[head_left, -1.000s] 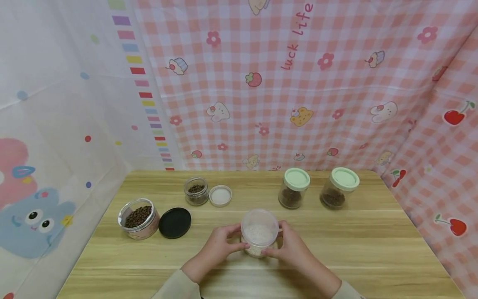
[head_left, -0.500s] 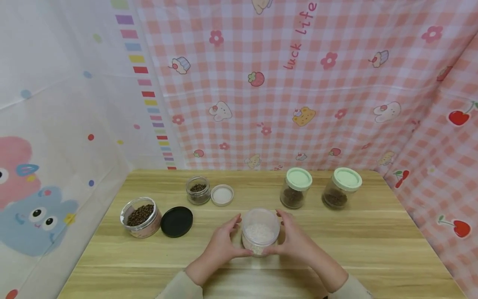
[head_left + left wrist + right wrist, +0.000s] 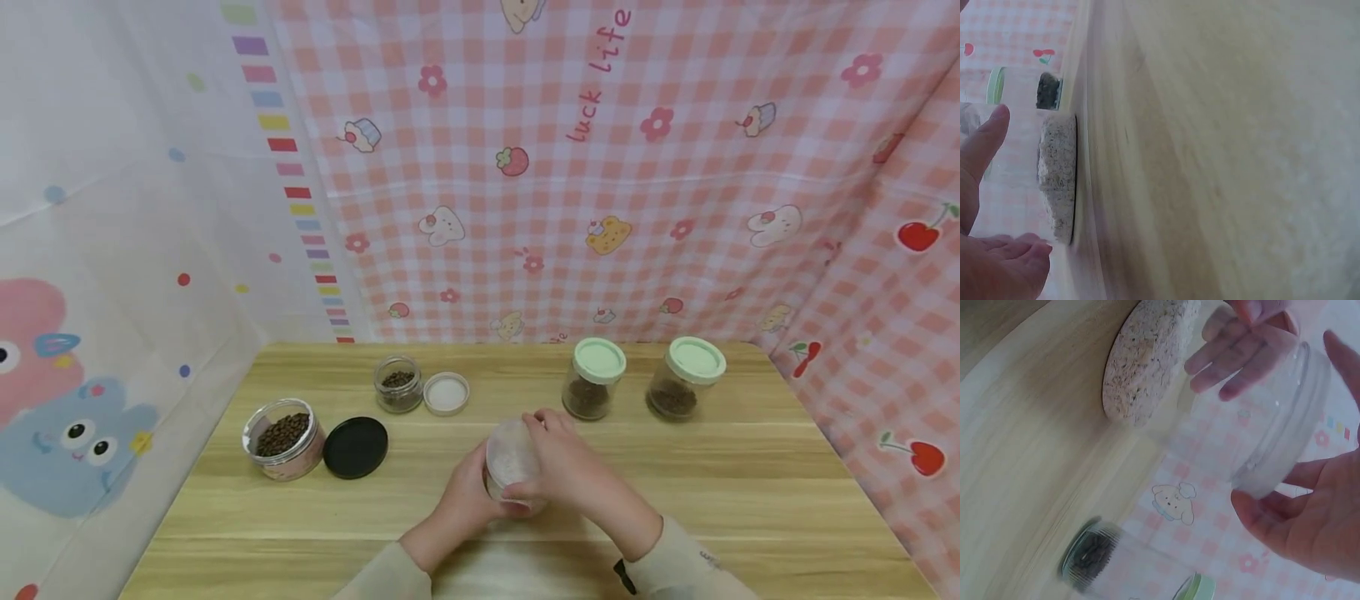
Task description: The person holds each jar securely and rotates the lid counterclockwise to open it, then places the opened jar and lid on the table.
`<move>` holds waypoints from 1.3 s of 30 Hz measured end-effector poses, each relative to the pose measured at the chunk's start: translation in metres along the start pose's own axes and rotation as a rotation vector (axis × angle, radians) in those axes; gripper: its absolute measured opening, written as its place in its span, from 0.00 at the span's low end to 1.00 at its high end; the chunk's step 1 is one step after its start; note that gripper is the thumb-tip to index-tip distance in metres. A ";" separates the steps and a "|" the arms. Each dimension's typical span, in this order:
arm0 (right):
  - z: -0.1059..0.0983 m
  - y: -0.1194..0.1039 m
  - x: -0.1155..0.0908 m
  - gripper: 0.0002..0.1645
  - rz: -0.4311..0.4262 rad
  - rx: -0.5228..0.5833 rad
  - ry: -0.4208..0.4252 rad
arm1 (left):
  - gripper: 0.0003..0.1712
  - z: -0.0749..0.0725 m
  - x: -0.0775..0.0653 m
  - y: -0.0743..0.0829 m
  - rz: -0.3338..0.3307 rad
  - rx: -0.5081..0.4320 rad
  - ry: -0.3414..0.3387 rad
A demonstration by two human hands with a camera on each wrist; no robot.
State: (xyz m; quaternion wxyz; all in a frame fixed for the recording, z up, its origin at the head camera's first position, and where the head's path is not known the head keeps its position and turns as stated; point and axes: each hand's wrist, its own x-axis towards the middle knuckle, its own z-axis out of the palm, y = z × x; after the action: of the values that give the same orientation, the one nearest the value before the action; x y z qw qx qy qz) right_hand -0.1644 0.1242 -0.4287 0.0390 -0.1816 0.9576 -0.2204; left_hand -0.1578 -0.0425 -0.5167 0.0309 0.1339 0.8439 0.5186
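Note:
A clear jar (image 3: 1019,150) with pale, speckled grains (image 3: 1058,169) in its bottom stands upright on the table in front of me. My left hand (image 3: 467,498) holds the jar's body from the left, its thumb on the near side; in the right wrist view its fingers show through the clear wall. From above and the right, my right hand (image 3: 572,468) grips the jar's translucent lid (image 3: 512,450). Thumb and fingers of that hand spread around the lid's rim in the right wrist view.
Left on the wooden table (image 3: 300,550) are an open jar of brown beans (image 3: 282,433), a black lid (image 3: 356,447), a small open jar (image 3: 399,385) and a white lid (image 3: 446,393). Behind, to the right, stand two green-lidded jars (image 3: 592,379) with dark contents. Patterned cloth (image 3: 525,208) hangs behind.
My right hand has moved up from the jar's side onto its lid. The left hand, its fingers off the wall half a second ago, has closed in around the jar's body.

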 end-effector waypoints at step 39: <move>-0.006 -0.019 0.014 0.54 -0.061 -0.365 -0.072 | 0.54 -0.003 0.002 -0.002 -0.024 0.012 -0.038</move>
State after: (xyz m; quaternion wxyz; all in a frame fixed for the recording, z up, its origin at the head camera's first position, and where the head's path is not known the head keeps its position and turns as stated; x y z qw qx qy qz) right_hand -0.1721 0.1051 -0.4153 0.0332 -0.2222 0.9737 -0.0374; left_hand -0.1612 -0.0455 -0.5173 0.0525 0.1337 0.8479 0.5103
